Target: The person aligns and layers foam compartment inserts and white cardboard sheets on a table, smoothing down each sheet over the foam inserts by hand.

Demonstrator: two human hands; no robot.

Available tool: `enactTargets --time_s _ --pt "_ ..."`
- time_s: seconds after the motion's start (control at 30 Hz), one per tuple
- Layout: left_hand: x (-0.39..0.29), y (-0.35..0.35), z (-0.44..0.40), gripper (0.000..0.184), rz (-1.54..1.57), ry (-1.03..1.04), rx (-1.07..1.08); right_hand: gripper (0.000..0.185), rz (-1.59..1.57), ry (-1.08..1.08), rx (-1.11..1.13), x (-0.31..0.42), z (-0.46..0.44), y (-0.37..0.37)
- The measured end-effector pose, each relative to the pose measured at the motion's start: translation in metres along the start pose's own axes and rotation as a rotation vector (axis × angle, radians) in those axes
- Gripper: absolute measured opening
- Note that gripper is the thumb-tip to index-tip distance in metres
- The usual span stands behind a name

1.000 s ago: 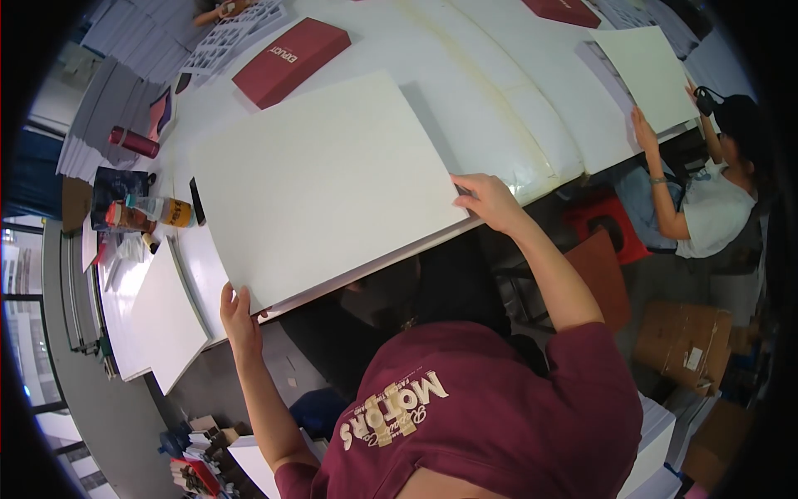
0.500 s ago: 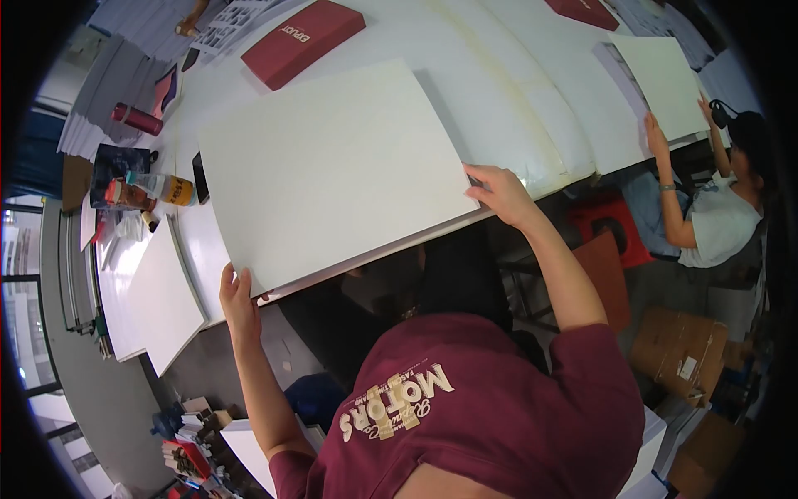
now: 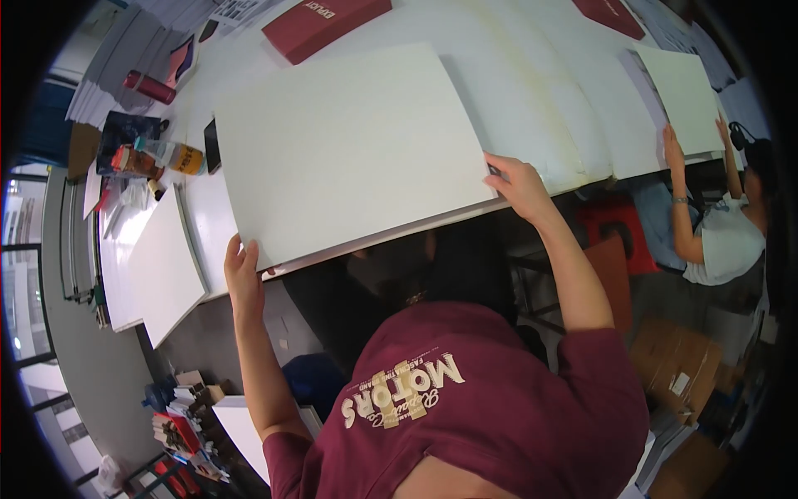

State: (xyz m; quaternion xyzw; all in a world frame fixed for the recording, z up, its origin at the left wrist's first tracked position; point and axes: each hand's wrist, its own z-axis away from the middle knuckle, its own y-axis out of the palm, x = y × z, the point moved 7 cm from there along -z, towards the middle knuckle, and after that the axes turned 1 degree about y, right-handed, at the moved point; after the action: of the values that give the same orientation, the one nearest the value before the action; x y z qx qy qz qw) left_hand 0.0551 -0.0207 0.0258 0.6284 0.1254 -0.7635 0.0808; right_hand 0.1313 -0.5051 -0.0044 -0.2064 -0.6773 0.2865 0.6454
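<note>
My left hand [image 3: 244, 279] and right hand [image 3: 522, 185] pinch the near corners of the big white board [image 3: 357, 154] by the table [image 3: 540, 108] edge, its long side running between them.

Setting: workshop, paper-and-board kind. My fingers [image 3: 504, 165] hold a large white board [image 3: 349, 158] at a long white counter [image 3: 553, 116]; on my right, a co-worker [image 3: 725, 241] holds a smaller board [image 3: 683, 104]. Stacks of sheets [image 3: 98, 101] stand toward the left, a lettered maroon box [image 3: 320, 28] lies opposite me, and a cardboard carton [image 3: 675, 362] sits low on my right.
</note>
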Motion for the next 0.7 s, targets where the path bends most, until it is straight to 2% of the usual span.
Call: enactTargets --time_s 0.17,0.27,0.4,0.5,0.7 --pt "-0.002 -0.001 0.000 0.030 -0.088 0.016 -0.005 0.044 0.413 -0.102 -0.084 0.026 0.012 0.003" --pt "0.000 -0.002 0.001 0.029 -0.096 0.013 -0.048 0.042 0.650 -0.387 -0.245 0.049 0.031 0.020" --pt "-0.003 -0.001 0.002 0.031 -0.112 0.025 -0.057 0.062 0.459 -0.524 -0.071 0.087 0.062 0.066" --pt "-0.001 -0.002 0.000 0.032 -0.113 0.033 -0.041 0.075 0.461 -0.596 -0.013 0.103 0.074 0.093" --pt "0.003 -0.003 -0.001 0.033 -0.155 0.015 -0.072 0.079 0.494 -0.590 0.020 0.107 0.075 0.110"
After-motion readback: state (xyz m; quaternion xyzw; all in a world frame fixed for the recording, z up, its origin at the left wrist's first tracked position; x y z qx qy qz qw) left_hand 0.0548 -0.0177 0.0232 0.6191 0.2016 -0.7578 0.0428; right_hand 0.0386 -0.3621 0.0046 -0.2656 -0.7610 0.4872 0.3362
